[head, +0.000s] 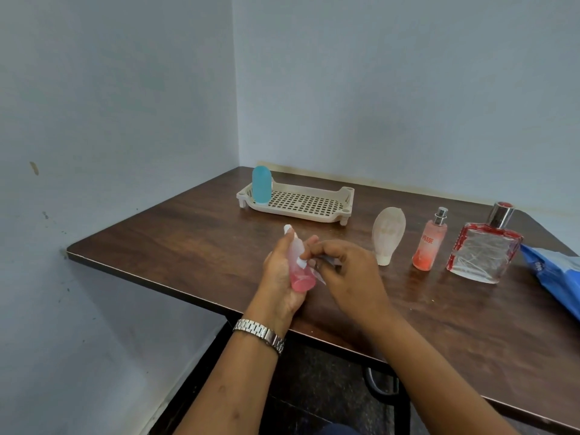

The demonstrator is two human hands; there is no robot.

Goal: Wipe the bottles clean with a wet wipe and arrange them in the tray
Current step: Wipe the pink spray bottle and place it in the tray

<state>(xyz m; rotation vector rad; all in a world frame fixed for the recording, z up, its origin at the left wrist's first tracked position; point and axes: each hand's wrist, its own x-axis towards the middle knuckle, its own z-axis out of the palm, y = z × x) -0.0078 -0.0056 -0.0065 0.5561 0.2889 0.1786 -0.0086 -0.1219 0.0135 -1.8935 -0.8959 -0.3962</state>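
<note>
My left hand (279, 277) grips a small clear bottle (299, 268) with pink liquid and a white cap, tilted with its base toward me. My right hand (348, 271) presses a folded wet wipe (323, 265) against the bottle's side. A beige perforated tray (301, 202) sits at the table's far side with a blue bottle (261, 185) standing in its left end. To the right stand a pale upside-down bottle (388, 235), a slim pink spray bottle (430, 241) and a large square perfume bottle (485, 246) with a silver cap.
The dark wooden table (188, 240) stands in a corner, with walls close on the left and behind. A blue wipes pack (555, 274) lies at the right edge. The table's near-left edge runs diagonally under my wrists.
</note>
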